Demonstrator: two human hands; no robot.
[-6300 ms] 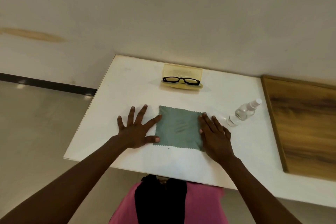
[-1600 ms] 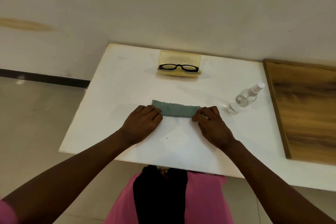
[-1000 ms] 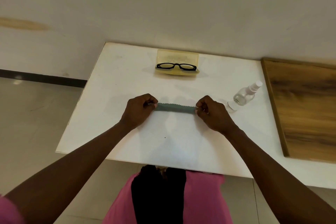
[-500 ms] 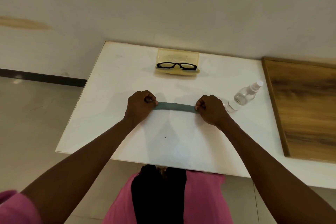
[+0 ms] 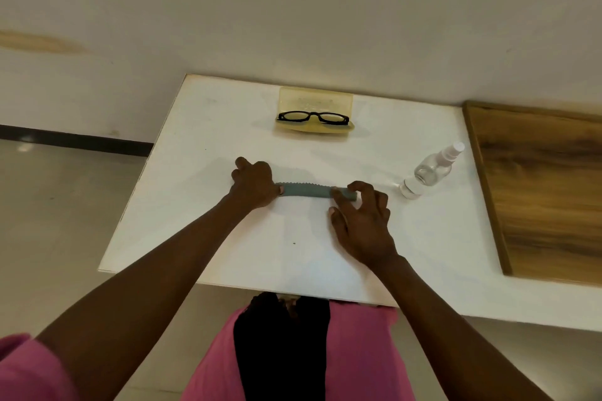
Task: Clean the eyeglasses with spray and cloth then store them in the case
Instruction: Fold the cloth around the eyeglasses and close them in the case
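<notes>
I see the cloth (image 5: 308,189) folded into a narrow strip on the white table (image 5: 195,205), its long side running left to right in front of me. My left hand (image 5: 254,184) rests curled on the left end of the strip and seems to press or pinch it; I cannot tell which. My right hand (image 5: 360,215) is at the right end with fingers loosely bent and spread, the fingertips touching the cloth but not closed around it.

The eyeglasses (image 5: 312,116) lie beyond the cloth, near the far edge, resting across the open yellow case (image 5: 315,101), with their long side parallel to the strip. The spray bottle (image 5: 430,172) lies on its side to the right, near my right hand, so I judge this hand the better one to take it. Nothing stands between either hand and the glasses. A wooden board (image 5: 537,189) is at the far right.
</notes>
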